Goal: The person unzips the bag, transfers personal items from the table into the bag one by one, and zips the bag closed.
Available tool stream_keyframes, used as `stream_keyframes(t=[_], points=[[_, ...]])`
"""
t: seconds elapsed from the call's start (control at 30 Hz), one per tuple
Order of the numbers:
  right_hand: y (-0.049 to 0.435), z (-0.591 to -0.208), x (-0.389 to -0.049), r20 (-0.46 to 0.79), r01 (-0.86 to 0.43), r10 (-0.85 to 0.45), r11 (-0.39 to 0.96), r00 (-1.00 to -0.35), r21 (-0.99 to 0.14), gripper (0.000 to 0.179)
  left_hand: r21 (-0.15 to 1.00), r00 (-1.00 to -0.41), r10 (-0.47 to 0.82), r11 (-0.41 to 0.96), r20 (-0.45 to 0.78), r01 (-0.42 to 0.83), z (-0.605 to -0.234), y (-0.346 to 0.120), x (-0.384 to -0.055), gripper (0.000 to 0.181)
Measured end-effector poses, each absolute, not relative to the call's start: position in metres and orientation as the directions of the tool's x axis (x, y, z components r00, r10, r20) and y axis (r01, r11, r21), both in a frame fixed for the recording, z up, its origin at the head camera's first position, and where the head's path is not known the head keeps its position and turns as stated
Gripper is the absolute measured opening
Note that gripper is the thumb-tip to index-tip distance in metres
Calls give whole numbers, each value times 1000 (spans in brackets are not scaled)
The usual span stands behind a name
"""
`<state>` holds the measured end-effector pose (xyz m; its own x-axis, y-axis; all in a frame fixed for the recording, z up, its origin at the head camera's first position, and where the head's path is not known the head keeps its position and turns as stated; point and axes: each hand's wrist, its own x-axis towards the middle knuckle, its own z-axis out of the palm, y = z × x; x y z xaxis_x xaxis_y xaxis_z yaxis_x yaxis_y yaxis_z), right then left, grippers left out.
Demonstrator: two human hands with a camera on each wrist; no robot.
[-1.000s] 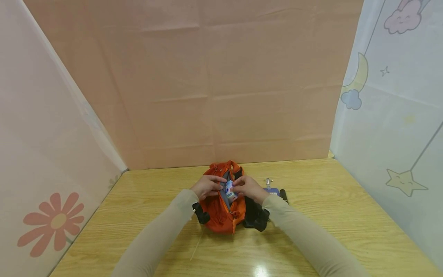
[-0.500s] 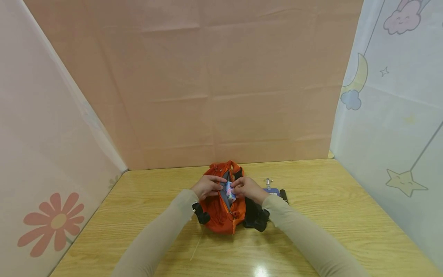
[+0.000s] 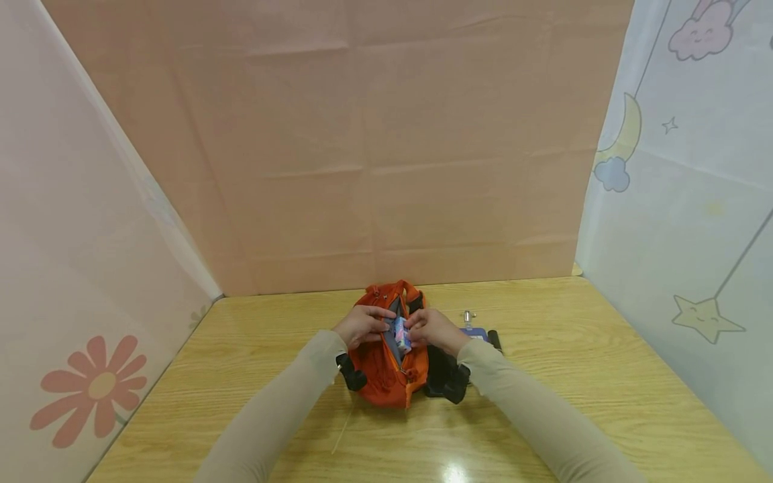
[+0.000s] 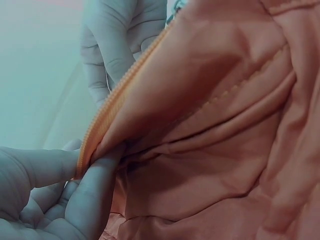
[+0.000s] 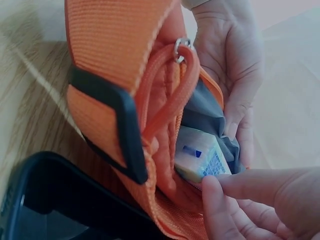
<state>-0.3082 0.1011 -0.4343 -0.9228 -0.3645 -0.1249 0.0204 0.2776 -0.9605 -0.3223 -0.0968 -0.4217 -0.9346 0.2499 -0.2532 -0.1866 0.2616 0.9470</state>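
A small orange-red backpack (image 3: 380,379) lies on the table, its zip gaping over a grey lining (image 5: 202,107). My left hand (image 3: 361,326) pinches the zip edge (image 4: 111,102) between thumb and fingers, drawing that side of the opening outward. A little white, blue and pink tissue pack (image 3: 401,334) sits partway in the opening. My right hand (image 3: 436,330) pinches the pack's near corner; thumb and forefinger show there in the right wrist view. The pack's lower part is hidden inside the bag.
An orange strap with a black buckle (image 5: 112,125) hangs on the bag's right side. A dark tray-like object (image 5: 47,185) lies beside it. Further right are a purple-blue badge holder (image 3: 477,333) and a black cylinder (image 3: 494,339). A fabric wall (image 3: 362,168) stands behind.
The pack has turned in my right fingers and stands more upright along the opening than a second ago. My left hand keeps its hold on the zip edge.
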Motion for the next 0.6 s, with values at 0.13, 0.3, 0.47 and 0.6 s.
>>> stream_keyframes(t=[0.13,0.3,0.47,0.6], points=[[101,-435,-308,-126,21,-363,279,-923,-960,21,948,-936,251,262,-247,-180,-422,-97,-322,32],[103,-436,-310,-118,4,-382,288,-916,-958,22,948,-937,247,259,-248,-183,-422,-98,-323,31],[113,-436,-311,-99,-28,-405,296,-909,-955,26,948,-936,253,265,-243,-175,-422,-100,-322,32],[125,-431,-310,-82,-46,-402,299,-912,-953,31,948,-935,258,265,-243,-174,-420,-100,-320,33]])
